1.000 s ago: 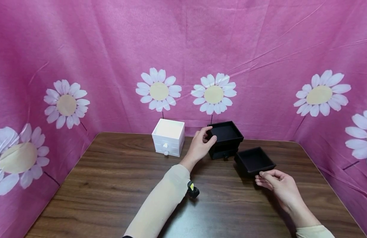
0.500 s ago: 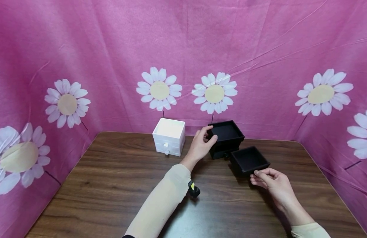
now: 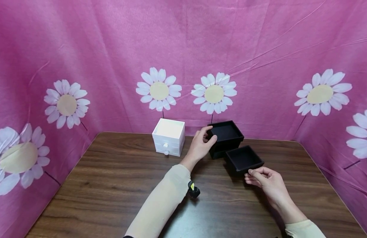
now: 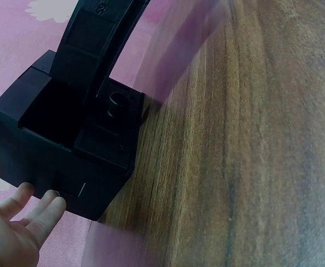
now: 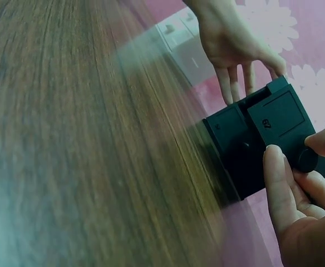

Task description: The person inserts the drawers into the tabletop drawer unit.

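Note:
A black mini drawer cabinet [image 3: 228, 131] stands at the back of the table, an open slot in its front. My left hand [image 3: 200, 144] grips its left side, thumb near the front edge, fingers spread along the side wall. A black drawer [image 3: 245, 158], empty inside, is out in front of the slot, a little to the right and overlapping the cabinet in the head view. With thumb and fingertips my right hand [image 3: 270, 185] pinches the drawer's round knob [image 5: 306, 159]. Below the slot, another black knob [image 4: 117, 99] shows on the cabinet's front.
To the left stands a white drawer cabinet [image 3: 169, 137] with two knobs on its front. Everything rests on a brown wood-grain table [image 3: 112, 185]. A pink cloth [image 3: 118, 49] with daisies hangs behind and along both sides.
My right hand has moved left with the drawer, bringing it nearer to the black cabinet's front. My left hand and both cabinets have stayed in place.

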`<state>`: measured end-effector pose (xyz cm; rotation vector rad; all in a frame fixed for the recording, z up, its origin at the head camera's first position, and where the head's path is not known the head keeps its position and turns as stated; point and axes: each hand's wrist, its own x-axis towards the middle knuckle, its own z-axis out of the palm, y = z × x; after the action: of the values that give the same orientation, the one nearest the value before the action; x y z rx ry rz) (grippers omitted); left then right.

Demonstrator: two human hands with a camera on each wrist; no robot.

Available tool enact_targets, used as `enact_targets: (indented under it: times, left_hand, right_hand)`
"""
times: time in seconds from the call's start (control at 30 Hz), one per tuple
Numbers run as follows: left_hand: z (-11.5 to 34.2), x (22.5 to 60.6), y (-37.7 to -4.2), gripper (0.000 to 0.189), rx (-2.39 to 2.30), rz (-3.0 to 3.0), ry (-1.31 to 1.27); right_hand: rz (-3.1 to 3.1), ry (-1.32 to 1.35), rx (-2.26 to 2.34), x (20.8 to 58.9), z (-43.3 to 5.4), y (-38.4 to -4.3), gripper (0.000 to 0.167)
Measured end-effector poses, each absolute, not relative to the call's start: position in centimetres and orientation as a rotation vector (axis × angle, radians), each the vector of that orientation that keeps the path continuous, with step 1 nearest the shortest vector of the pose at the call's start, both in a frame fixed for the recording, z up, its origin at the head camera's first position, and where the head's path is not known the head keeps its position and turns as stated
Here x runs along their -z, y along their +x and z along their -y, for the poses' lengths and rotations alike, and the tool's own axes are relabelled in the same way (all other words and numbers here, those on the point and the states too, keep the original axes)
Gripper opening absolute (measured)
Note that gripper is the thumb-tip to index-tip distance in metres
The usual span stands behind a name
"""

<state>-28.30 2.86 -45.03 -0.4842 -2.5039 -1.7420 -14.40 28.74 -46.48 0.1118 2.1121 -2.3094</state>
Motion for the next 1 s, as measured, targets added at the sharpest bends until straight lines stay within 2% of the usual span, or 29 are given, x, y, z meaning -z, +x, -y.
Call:
enact_targets:
  times: [1.0]
  left_hand:
    - [-2.8,45.1,-28.3,0.052,1.744,2.513,-0.483]
  right_hand:
    - [-2.162,0.164,2.299,46.0,-25.5,-15.5,0.014]
